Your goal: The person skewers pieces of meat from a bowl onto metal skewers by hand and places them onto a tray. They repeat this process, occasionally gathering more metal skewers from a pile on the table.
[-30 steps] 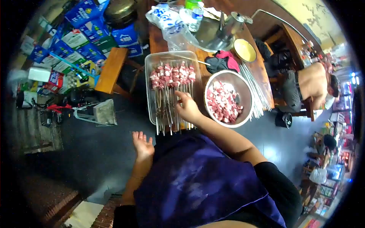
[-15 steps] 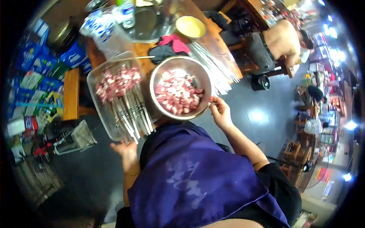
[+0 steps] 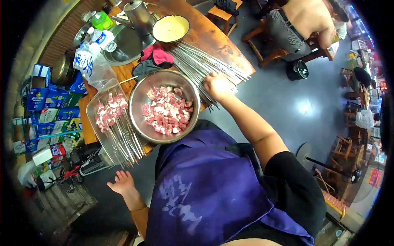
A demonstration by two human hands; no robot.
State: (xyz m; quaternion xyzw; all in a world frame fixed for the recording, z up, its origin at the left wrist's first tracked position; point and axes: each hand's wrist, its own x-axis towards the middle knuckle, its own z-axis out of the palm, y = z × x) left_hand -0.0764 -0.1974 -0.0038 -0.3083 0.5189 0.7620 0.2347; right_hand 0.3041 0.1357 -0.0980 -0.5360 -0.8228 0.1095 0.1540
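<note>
Left to right: stacked blue cartons [image 3: 45, 102] by the wall, left hand [image 3: 121, 183] open and empty below the table edge, clear tray [image 3: 95, 123] of loaded meat skewers [image 3: 117, 123], steel bowl [image 3: 137, 102] of raw meat cubes [image 3: 167, 110], right hand [image 3: 217, 87] closed down on the bare metal skewers [image 3: 205, 61] spread over the wooden table [image 3: 213, 37], grey floor [image 3: 287, 106] beyond.

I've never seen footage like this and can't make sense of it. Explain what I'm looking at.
The one picture comes from a camera worn on a person's head, looking down over their purple apron; the wide lens bends the edges. No machine here, only bare hands. The right hand rests on a pile of bare metal skewers on the wooden table. The left hand hangs open and empty below the table edge. On the table lie a metal bowl of raw meat cubes, a clear tray of loaded skewers, a yellow bowl and a kettle.
</note>
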